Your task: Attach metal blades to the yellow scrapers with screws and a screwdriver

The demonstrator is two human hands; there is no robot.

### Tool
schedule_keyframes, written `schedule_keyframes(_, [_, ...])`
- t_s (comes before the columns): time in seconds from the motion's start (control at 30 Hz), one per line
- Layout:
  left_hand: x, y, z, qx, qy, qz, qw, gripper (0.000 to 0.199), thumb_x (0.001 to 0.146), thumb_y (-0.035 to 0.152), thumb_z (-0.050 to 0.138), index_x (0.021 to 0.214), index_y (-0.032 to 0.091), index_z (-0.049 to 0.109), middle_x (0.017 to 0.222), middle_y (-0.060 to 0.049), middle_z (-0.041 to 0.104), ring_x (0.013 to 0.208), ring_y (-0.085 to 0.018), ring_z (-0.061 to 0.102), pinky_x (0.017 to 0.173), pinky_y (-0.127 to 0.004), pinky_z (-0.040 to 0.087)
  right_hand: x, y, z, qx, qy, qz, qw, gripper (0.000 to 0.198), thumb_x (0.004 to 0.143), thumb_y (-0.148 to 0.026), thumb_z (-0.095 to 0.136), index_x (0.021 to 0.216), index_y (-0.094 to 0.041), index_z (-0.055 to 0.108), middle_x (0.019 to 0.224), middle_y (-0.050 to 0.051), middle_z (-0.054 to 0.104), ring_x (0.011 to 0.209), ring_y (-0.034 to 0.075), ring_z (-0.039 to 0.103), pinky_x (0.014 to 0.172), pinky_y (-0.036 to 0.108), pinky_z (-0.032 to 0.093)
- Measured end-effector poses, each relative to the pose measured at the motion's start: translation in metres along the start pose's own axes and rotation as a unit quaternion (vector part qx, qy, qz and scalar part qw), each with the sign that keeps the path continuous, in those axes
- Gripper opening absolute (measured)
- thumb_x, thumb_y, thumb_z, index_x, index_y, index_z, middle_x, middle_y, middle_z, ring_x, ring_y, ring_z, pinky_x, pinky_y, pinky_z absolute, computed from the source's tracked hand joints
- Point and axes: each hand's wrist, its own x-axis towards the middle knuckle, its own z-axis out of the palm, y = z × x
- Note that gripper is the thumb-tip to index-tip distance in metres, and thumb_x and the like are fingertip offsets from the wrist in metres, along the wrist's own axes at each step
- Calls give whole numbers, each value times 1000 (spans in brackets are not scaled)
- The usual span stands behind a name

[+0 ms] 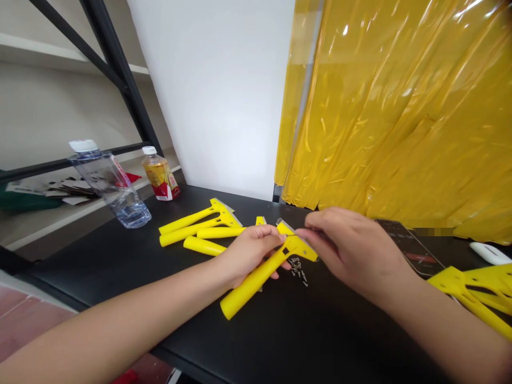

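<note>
A yellow scraper (256, 282) lies slanted in front of me, its handle end toward me. My left hand (256, 245) grips it just below its wide head. My right hand (348, 245) is closed in a pinch against the right side of that head; whatever its fingertips hold is hidden. Beneath the head, small screws and rings (299, 272) lie scattered on the black tabletop (320, 330). Several more yellow scrapers (196, 229) rest to the left, partly behind my left hand and forearm.
More yellow scrapers (476, 288) lie at the right, beside a dark flat panel (412, 248) and a white object (490, 253). A clear water bottle (110, 184) and a smaller drink bottle (161, 173) stand at the left. Yellow plastic sheeting (400, 117) hangs behind.
</note>
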Motion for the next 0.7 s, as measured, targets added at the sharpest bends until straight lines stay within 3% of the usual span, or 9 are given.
schedule_keyframes(0.07, [1,0,-1,-2,16,4,1000,18,93,34,69,90,18,61,81,-5,71,71,-21,76,47,-22,56,1,-8,-2,-34,-41,-35,998,11,105,-27,49,99,-22,57,89,6,67,80,22,63,73,34,45])
schedule_keyframes(0.13, [2,0,-2,-3,25,8,1000,17,92,34,69,93,18,62,85,-7,72,71,-21,76,47,-22,56,1,-14,-3,-71,-61,-13,996,13,104,-22,46,95,-22,54,80,5,64,67,20,59,63,32,40])
schedule_keyframes(0.2, [3,0,-2,-5,28,17,999,18,91,34,70,95,18,63,88,-8,73,70,-21,76,47,-22,55,-1,-18,-5,-109,-62,19,992,12,103,-22,45,93,-22,52,71,2,59,56,19,54,55,32,34])
schedule_keyframes(0.37, [6,-1,-5,3,32,34,999,22,91,38,71,97,18,64,87,-8,73,70,-20,76,47,-22,55,-3,-20,-8,-138,-58,47,988,11,102,-27,46,95,-22,52,64,1,57,48,20,53,50,33,29])
schedule_keyframes(0.7, [9,-1,-8,37,38,51,997,17,94,36,67,98,19,64,87,-6,72,71,-21,76,46,-23,55,-5,-16,-3,-123,-55,64,989,12,104,-30,44,103,-21,52,65,2,61,47,20,57,47,32,31])
